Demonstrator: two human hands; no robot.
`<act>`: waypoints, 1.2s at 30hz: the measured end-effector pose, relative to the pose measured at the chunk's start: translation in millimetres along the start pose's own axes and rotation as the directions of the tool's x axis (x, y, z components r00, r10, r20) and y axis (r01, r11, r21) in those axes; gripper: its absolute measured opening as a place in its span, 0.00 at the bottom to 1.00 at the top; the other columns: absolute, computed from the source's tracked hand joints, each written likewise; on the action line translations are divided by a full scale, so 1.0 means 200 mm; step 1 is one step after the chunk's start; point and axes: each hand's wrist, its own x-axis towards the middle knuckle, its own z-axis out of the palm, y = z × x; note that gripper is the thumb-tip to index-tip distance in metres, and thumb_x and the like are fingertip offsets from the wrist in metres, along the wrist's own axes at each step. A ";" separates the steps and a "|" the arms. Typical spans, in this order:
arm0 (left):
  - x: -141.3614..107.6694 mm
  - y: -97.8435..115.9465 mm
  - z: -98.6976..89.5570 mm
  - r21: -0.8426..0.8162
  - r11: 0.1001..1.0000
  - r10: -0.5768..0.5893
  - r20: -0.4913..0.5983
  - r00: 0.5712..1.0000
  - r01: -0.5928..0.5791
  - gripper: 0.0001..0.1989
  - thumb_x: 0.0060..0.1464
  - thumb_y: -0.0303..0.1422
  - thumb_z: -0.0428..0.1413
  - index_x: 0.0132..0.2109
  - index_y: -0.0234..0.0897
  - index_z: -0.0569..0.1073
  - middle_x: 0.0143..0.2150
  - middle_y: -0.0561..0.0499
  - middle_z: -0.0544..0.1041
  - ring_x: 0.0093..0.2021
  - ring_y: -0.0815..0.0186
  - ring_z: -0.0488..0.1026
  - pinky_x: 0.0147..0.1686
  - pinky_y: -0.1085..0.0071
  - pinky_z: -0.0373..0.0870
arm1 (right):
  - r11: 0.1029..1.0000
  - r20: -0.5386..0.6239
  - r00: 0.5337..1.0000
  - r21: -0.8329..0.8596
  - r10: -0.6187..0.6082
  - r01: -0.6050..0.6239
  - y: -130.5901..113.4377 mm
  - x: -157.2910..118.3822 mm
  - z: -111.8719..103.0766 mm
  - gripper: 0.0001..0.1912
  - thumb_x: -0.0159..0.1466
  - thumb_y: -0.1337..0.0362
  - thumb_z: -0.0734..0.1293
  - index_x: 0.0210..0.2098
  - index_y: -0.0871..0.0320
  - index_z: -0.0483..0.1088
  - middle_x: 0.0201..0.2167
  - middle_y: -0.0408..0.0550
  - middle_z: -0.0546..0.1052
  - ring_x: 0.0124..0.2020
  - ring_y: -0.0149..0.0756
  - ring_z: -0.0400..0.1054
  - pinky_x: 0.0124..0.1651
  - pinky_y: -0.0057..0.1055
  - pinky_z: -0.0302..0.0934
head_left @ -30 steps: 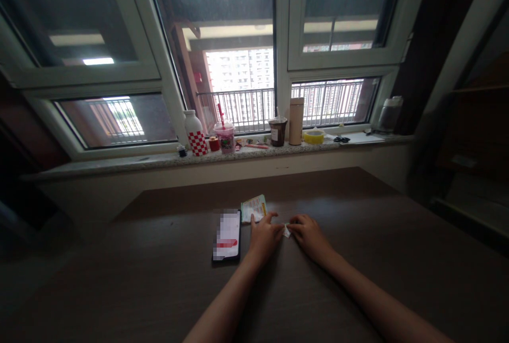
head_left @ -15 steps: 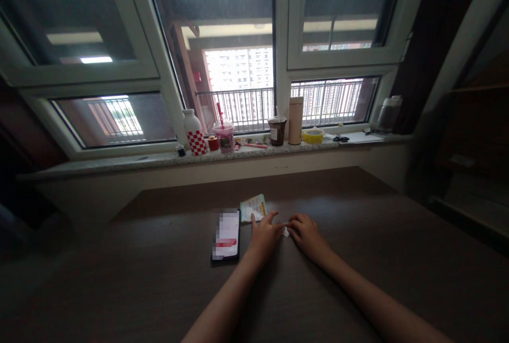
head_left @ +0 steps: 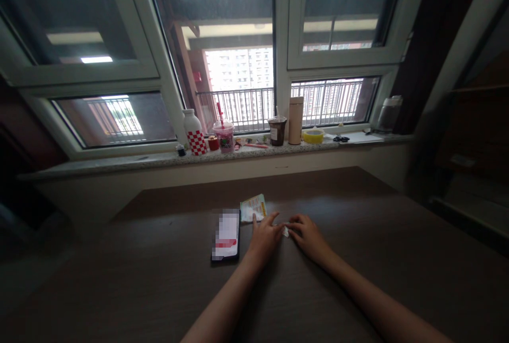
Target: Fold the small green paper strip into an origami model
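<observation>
A small white piece, perhaps paper, is between my two hands just above the brown table. My left hand pinches its left side with thumb and a finger, other fingers spread toward a printed packet. From the right, my right hand has its fingertips closed on the same piece. The packet lies flat beyond my left hand. Left of that hand, a phone with a lit, partly blurred screen lies on the table.
Along the windowsill stand a checkered bottle, a pink cup, a dark cup, a tan flask, yellow tape, scissors and a clear jug.
My hands have shifted only very slightly around the white piece. The phone and the packet have stayed in place.
</observation>
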 end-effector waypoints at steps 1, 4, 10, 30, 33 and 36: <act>0.00 0.00 0.00 0.000 1.000 0.002 0.001 1.000 -0.002 0.13 0.61 0.34 0.49 0.50 0.50 0.73 0.63 0.48 0.65 0.60 0.58 0.64 0.60 0.34 0.41 | 1.000 0.000 1.000 0.002 0.006 -0.006 0.00 0.00 0.00 0.12 0.63 0.65 0.64 0.44 0.55 0.76 0.45 0.52 0.72 0.49 0.40 0.64 0.53 0.36 0.58; 0.00 0.01 -0.01 0.005 1.000 0.006 -0.004 1.000 -0.006 0.13 0.62 0.34 0.49 0.50 0.50 0.74 0.62 0.48 0.66 0.60 0.58 0.64 0.61 0.35 0.41 | 1.000 -0.007 1.000 0.000 0.023 -0.023 0.00 0.00 0.01 0.11 0.62 0.66 0.64 0.43 0.56 0.76 0.44 0.52 0.72 0.49 0.40 0.64 0.53 0.36 0.58; 0.00 0.01 0.00 0.002 1.000 0.012 -0.011 1.000 -0.012 0.13 0.62 0.34 0.48 0.50 0.50 0.73 0.62 0.48 0.65 0.60 0.59 0.64 0.61 0.36 0.41 | 0.999 -0.025 0.999 -0.019 0.034 -0.035 -0.01 0.00 0.02 0.09 0.62 0.65 0.65 0.40 0.56 0.75 0.44 0.51 0.72 0.48 0.40 0.64 0.53 0.37 0.59; 0.00 0.01 0.00 -0.001 1.000 0.000 -0.011 1.000 0.000 0.13 0.61 0.34 0.49 0.49 0.49 0.74 0.63 0.48 0.65 0.61 0.59 0.64 0.62 0.37 0.40 | 0.998 -0.009 0.998 0.019 0.061 -0.060 -0.02 -0.01 0.00 0.10 0.63 0.63 0.62 0.40 0.55 0.74 0.46 0.51 0.72 0.50 0.40 0.64 0.54 0.36 0.58; 0.00 0.01 0.00 -0.014 1.000 -0.004 -0.014 1.000 0.004 0.13 0.61 0.34 0.50 0.49 0.50 0.74 0.63 0.49 0.64 0.60 0.59 0.64 0.62 0.37 0.40 | 0.998 -0.022 0.998 0.009 0.064 -0.064 -0.02 0.00 0.00 0.09 0.61 0.63 0.64 0.39 0.56 0.74 0.45 0.51 0.72 0.49 0.40 0.64 0.53 0.36 0.58; 0.00 0.00 0.00 -0.021 1.000 -0.017 -0.018 1.000 0.017 0.12 0.60 0.34 0.50 0.48 0.50 0.74 0.63 0.50 0.64 0.60 0.59 0.64 0.61 0.36 0.42 | 0.998 -0.025 0.997 0.004 0.069 -0.069 -0.03 0.00 -0.01 0.08 0.60 0.63 0.65 0.38 0.55 0.74 0.45 0.50 0.72 0.49 0.40 0.64 0.53 0.36 0.59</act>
